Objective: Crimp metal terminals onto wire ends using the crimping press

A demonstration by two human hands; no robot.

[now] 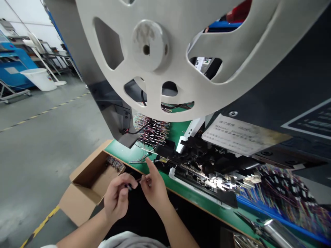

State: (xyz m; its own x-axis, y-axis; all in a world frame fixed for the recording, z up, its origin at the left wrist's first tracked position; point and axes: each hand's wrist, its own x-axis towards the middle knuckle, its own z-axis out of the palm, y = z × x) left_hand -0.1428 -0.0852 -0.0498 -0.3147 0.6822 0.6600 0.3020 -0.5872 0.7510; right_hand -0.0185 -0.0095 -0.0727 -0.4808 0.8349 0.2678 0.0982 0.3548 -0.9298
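Note:
My left hand point(119, 196) is closed around a small dark bundle of wire point(128, 186), just off the front edge of the green bench. My right hand point(154, 186) meets it from the right, thumb and a finger pinching the thin wire between the two hands, with its index finger pointing up. Beyond that fingertip, a few loose grey wires point(138, 161) lie on the green bench top point(117, 150). The lit crimping machine point(201, 175) stands to the right of my hands.
A large grey reel point(176, 41) fills the upper view. An open cardboard box point(82, 196) holding wires is at the left. Wire bundles point(152, 131) lie behind the machine, more point(287, 193) in a blue tray at the right. Pliers point(249, 222) and a metal cylinder point(279, 234) are front right.

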